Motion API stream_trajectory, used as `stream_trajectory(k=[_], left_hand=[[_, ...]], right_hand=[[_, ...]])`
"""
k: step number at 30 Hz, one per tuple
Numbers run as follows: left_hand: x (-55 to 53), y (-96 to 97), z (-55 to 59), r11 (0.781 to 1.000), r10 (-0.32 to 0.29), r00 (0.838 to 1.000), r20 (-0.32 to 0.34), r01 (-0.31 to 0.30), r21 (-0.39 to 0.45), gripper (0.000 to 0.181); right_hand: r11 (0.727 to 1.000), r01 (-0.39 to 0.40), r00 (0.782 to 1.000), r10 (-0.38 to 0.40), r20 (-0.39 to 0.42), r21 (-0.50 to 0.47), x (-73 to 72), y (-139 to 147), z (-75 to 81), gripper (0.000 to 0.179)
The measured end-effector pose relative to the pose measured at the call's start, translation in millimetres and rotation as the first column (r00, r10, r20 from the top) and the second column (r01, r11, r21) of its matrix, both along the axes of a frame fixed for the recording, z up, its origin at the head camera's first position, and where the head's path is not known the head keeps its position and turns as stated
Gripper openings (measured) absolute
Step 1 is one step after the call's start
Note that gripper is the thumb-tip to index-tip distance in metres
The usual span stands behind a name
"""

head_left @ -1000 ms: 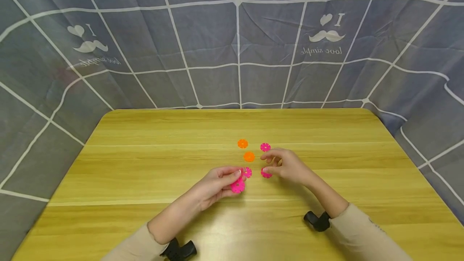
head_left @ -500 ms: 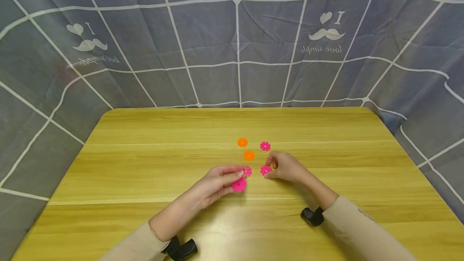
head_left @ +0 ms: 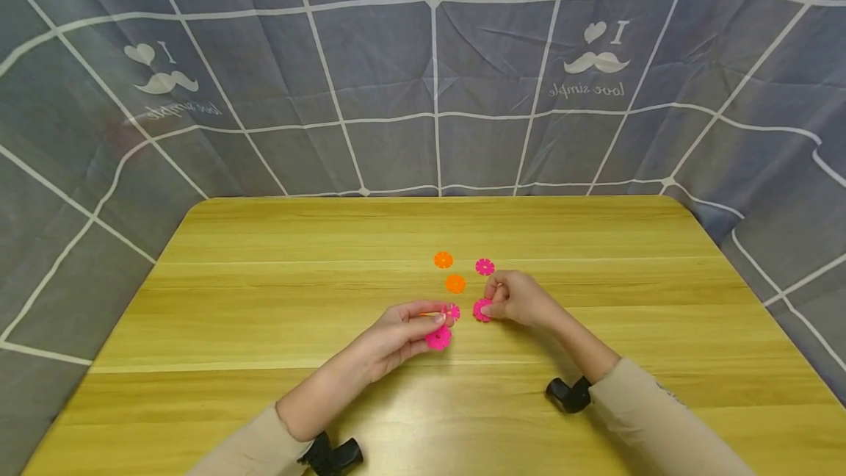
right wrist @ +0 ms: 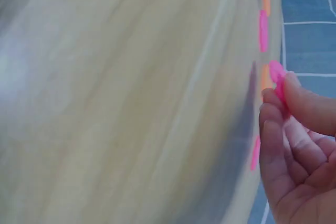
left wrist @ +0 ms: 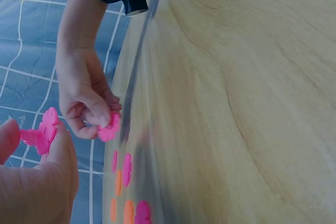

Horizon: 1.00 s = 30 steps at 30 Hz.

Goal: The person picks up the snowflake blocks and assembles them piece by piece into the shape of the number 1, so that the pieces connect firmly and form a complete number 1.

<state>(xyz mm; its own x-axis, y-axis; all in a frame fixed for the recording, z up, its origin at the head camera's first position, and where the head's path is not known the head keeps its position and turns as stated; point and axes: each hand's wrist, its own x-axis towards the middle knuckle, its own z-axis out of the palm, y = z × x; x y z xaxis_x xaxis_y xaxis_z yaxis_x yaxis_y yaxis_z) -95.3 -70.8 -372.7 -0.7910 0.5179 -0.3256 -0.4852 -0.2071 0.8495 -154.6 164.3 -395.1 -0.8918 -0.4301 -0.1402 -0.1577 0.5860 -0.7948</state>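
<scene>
My left hand [head_left: 395, 338] holds two pink snowflake discs [head_left: 439, 339] slotted together at an angle, pinched between thumb and fingers. In the left wrist view, one joined disc [left wrist: 49, 128] faces outward and the other runs toward the thumb. To the right, my right hand [head_left: 526, 301] pinches a single pink snowflake disc [head_left: 482, 310] by its edge between thumb and fingertips. That disc [left wrist: 108, 127] hangs above the table in the left wrist view. Another pink disc [head_left: 454, 312] shows just past the left fingertips, partly hidden by them.
Two orange discs [head_left: 455, 283] and a pink disc [head_left: 485, 267] lie flat on the wooden table [head_left: 264, 278] beyond the hands. The left wrist view shows several discs [left wrist: 128, 212] there. A grey curtain [head_left: 377, 57] with white lines rises behind the table.
The right hand's index finger has curled in toward the thumb, and its disc has shifted slightly left and turned. The left hand with its joined discs has moved slightly right.
</scene>
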Motion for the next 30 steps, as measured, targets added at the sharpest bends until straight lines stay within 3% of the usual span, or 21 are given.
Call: stream_trajectory(k=[11,18,30], left_hand=[[1.3,2.3,-3.5,1.0,-0.02,1.0,0.005,0.02,0.012,0.046],[2.4,3.6,-2.2,1.0,-0.023,1.0,0.006,0.023,0.019,0.047],[6.7,6.8,-3.9,0.999,0.0,0.999,-0.049,-0.002,-0.037,0.046]], right_hand=[[0.985,0.017,0.999,-0.011,0.037,-0.171,10.7,-13,20.2,0.023],[0.938,0.017,0.995,0.018,0.097,-0.345,18.3,-24,35.0,0.022],[0.933,0.039,0.991,0.009,0.131,-0.358,28.4,-33,42.0,0.022]])
